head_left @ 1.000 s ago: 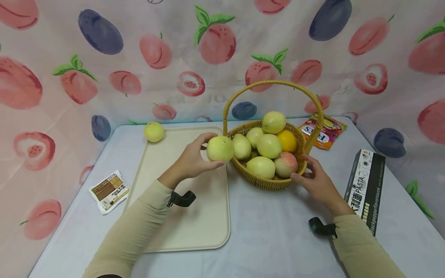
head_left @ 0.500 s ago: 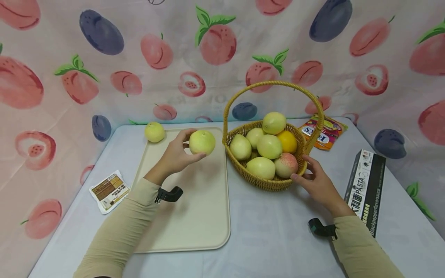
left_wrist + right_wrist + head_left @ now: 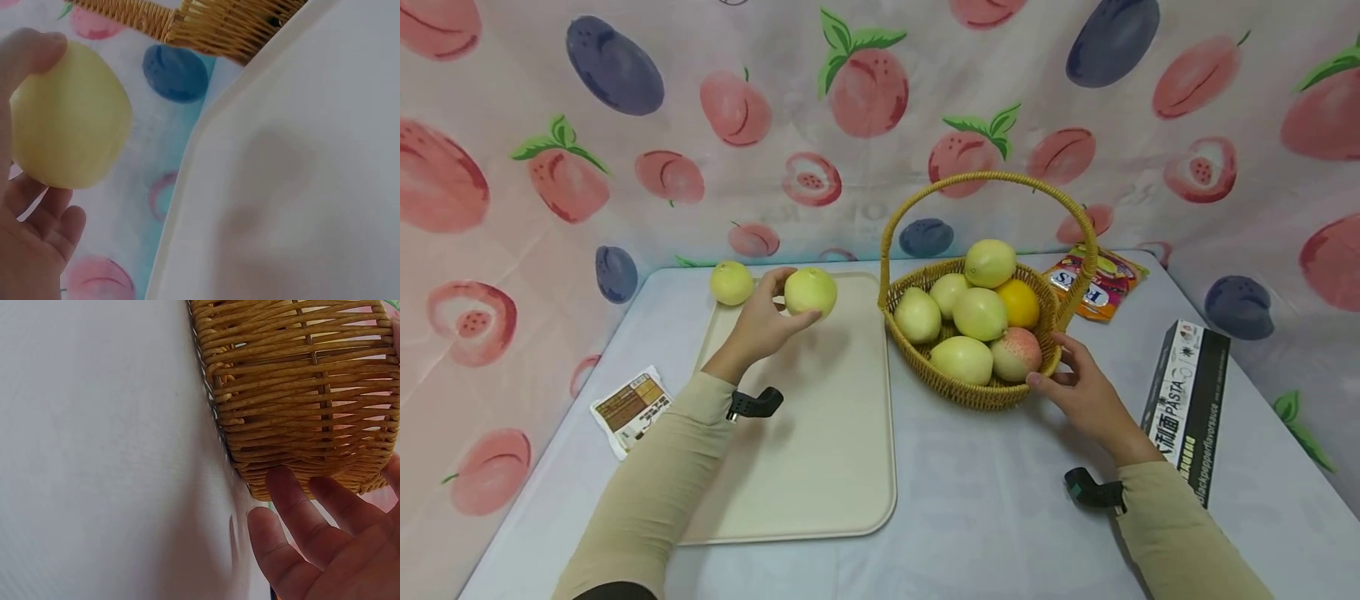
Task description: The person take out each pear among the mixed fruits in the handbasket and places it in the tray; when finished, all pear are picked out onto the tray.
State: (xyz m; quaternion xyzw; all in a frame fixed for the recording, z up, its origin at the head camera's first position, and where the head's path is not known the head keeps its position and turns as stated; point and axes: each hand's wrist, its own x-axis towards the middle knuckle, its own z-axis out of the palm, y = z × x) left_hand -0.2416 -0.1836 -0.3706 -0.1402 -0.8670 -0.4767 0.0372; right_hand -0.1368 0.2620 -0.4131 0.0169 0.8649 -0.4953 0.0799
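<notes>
My left hand [image 3: 763, 321] holds a round yellow-green fruit [image 3: 811, 292] above the far part of the beige tray [image 3: 820, 467]. In the left wrist view, the thumb lies over the top of this fruit [image 3: 75, 119] and fingers are under its lower side. My right hand [image 3: 1086, 396] grips the right end of a wicker basket [image 3: 977, 397], thumb and forefinger at its rim. In the right wrist view, other fingers of the right hand [image 3: 337, 544] reach along the outside of the basket weave [image 3: 300, 412]. The basket contains several pale green fruits [image 3: 981, 315], an orange [image 3: 1019, 303] and a peach [image 3: 1017, 354].
Another yellow-green fruit [image 3: 731, 283] sits at the tray's far left corner. A white-and-brown packet [image 3: 631, 408] lies left of the tray. Behind the basket is a red-orange snack bag [image 3: 1099, 287]; a black-and-white pasta box [image 3: 1187, 408] lies at the right. A tall handle [image 3: 988, 177] arches over the basket.
My left hand has carried the round fruit left and away from me, from beside the basket to over the tray's far part. The right hand has stayed at the basket.
</notes>
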